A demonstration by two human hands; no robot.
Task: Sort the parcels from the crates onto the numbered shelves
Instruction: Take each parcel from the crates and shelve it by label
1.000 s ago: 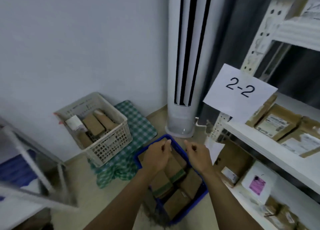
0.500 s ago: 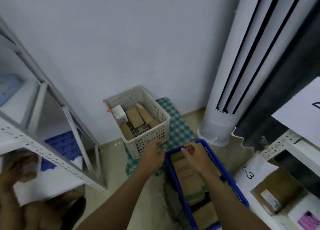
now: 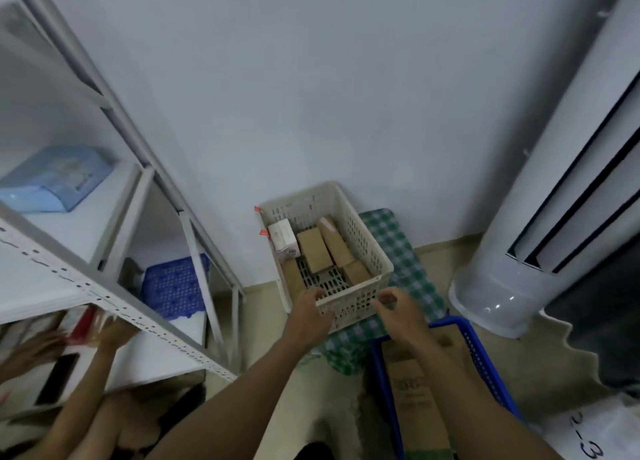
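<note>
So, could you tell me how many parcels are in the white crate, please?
5: white box at left, middle brown box beside it, long brown box behind, right-front brown box, left-front brown box. Others may hide beneath.

A white paper sign (image 3: 588,439) reads "2-3"; print on the cardboard parcel (image 3: 412,383) is illegible.

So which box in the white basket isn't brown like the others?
The white and pink box at the left side of the white basket. The other boxes in there are plain brown.
</note>
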